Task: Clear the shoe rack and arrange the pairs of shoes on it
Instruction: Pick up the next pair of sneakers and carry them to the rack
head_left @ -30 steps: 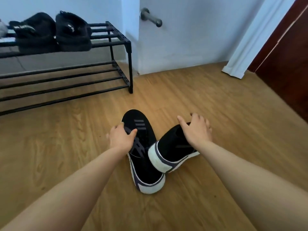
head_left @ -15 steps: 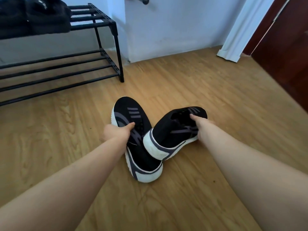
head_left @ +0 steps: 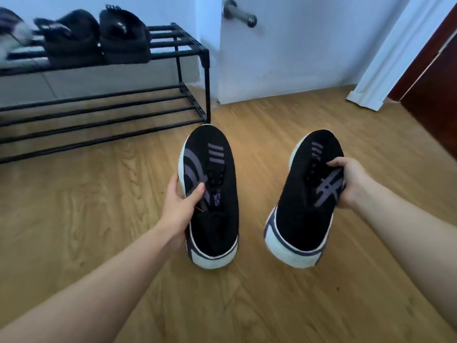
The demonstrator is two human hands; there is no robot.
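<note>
I hold a pair of black sneakers with grey stripes and white soles above the wooden floor, toes pointing away from me. My left hand grips the left sneaker by its left side. My right hand grips the right sneaker by its right side. The two shoes are apart, side by side. The black metal shoe rack stands at the upper left, with a pair of black shoes on its top tier and a blurred grey shoe at the far left.
The rack's lower tier carries nothing. A white wall with a metal door stopper stands behind. A white door frame and a dark brown door are at the right. Wooden floor spreads all around.
Both sneakers lay crossed on the floor with my hands closing on them. Now each hand holds one shoe lifted, and the two are separated and parallel.
</note>
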